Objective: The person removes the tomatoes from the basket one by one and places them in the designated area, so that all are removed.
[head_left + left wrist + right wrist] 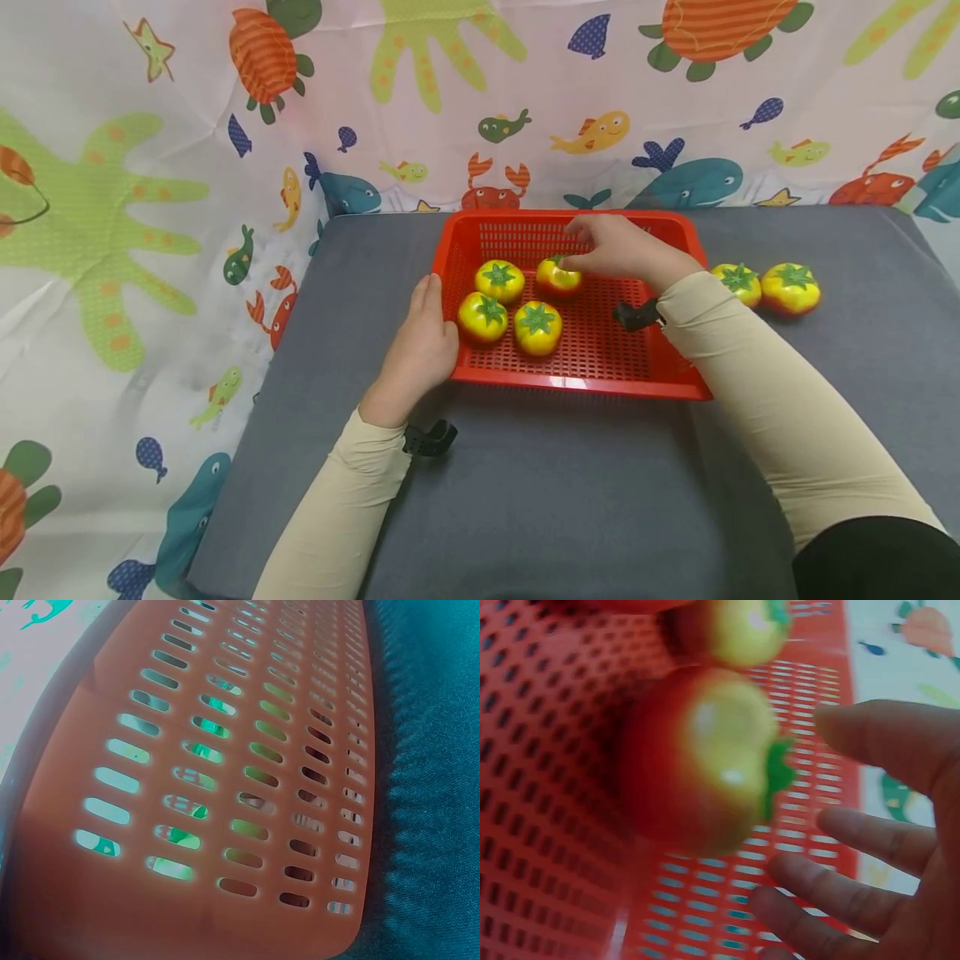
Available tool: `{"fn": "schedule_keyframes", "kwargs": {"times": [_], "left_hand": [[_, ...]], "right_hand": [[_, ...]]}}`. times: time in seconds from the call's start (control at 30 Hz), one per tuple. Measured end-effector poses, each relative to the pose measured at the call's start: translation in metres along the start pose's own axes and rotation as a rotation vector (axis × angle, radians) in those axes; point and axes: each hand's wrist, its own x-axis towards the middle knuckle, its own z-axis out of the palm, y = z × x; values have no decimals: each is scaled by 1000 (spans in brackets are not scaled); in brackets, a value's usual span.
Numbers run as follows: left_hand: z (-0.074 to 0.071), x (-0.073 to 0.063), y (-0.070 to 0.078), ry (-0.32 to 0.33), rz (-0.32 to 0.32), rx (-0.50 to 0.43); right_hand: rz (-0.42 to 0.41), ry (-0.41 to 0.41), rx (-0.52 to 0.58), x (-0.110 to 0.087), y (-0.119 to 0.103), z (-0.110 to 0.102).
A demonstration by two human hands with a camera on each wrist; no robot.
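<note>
A red plastic basket [600, 350] with slotted walls holds several glossy yellow-and-red fruits with green star-shaped tops, like tomatoes or persimmons. My left hand [422, 350] rests against the basket's left side, fingers straight along it; the left wrist view shows the slotted wall [225, 892] but no fingers. Over the basket's back part, my right hand [618, 250] hovers just beside the rearmost right fruit [557, 282]. In the right wrist view that fruit [697, 765] sits in the basket, with the thumb and spread fingers [840, 892] apart from it.
Two more such fruits, a nearer one [738, 283] partly behind my right sleeve and another [791, 289], lie on the grey table [562, 483] right of the basket. A sea-animal printed curtain [450, 83] hangs behind and left of the table.
</note>
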Motion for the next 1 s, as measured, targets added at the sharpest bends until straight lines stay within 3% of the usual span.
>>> {"fn": "schedule_keyframes", "kwargs": {"times": [0.23, 1.0], "left_hand": [[1, 2, 0, 5, 6, -5], [0, 0, -2, 12, 8, -2]], "right_hand": [[49, -41, -38, 5, 10, 14], [25, -78, -16, 12, 10, 27]]}}
